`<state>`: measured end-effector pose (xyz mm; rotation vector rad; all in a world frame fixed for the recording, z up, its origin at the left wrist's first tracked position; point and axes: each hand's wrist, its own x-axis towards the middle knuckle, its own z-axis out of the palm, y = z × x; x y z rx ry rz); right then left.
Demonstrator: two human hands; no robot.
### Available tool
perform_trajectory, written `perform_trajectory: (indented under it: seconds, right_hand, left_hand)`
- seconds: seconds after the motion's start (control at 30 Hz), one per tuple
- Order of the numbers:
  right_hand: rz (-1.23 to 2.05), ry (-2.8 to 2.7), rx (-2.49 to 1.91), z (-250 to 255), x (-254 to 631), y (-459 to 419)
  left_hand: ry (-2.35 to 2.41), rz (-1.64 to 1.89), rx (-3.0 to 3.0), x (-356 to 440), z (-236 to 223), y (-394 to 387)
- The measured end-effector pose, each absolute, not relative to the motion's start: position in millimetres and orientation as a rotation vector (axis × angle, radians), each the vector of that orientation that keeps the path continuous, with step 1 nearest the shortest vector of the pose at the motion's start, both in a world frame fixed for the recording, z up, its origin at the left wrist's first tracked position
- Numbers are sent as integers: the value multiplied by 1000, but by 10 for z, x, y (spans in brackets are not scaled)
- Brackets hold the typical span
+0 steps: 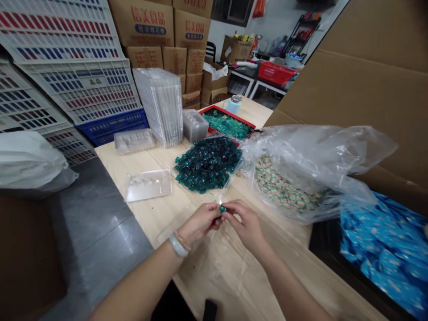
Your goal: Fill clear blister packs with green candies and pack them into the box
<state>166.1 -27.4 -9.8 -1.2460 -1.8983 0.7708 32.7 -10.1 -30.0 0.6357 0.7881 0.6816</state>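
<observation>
Between the fingertips of both hands is a small dark green candy (223,208), shiny as if in clear wrap. My left hand (203,220), with a pale bangle at the wrist, pinches it from the left. My right hand (245,223) has its fingers closed on it from the other side. Just beyond my hands lies a heap of dark teal candies (207,162) on clear plastic. To the left rests a clear plastic tray (149,185) with moulded hollows. A clear bag (287,187) of small beige and green striped pieces sits on the right.
Stacked clear trays (160,107) stand at the table's back left. A red-rimmed tray (230,122) of lighter green pieces and a light blue mug (234,104) are behind the heap. Blue printed wrappers (381,254) fill a dark box at right. White crates (90,89) and cartons surround the table (110,162).
</observation>
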Motion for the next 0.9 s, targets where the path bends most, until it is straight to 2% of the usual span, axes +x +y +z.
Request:
perform_trajectory:
  seconds: [0.1, 0.27, 0.53, 0.63, 0.8, 0.9]
  right_hand:
    - [701, -1853, -1353, -225, 1841, -590]
    - [507, -2001, -1506, -506, 2021, -667]
    - [259, -2608, -1580, -591, 1855, -486]
    - [332, -2555, -1586, -618, 1867, -476]
    - [717, -2169, -1557, -650, 2018, -510]
    - [661, -2110, -1496, -515, 2017, -580]
  left_hand:
    - [876, 546, 869, 422, -354, -325]
    - [1211, 661, 1562, 346, -472, -707]
    - [1114, 453, 1865, 303, -577, -915]
    - [1062, 483, 1866, 268, -587, -870]
    - [1095, 644, 1709, 241, -702, -834]
    - [1117, 740, 1457, 258, -715, -820]
